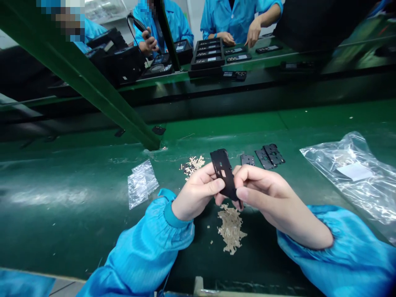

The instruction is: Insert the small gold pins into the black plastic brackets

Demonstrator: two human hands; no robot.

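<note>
A thin black plastic phone frame part point(223, 171), with small cutouts, is held up tilted over the green bench. My left hand point(201, 187) grips its left side, thumb pressed on its face. At its lower right edge, the thumb and fingers of my right hand point(262, 187) pinch together on the part; whether a smaller piece sits between them I cannot tell. Below my hands lies a heap of small beige pieces point(231, 229). Behind my left hand is a smaller pile of light, copper-toned pieces point(194, 165). More black frame parts point(269, 156) lie beyond my right hand.
Two small clear plastic bags point(142, 183) lie left, and a large clear bag point(352, 173) with a white label lies right. A green post point(123, 109) slants down to the bench. Across a raised ledge, co-workers in blue handle devices near a black tray point(207, 53).
</note>
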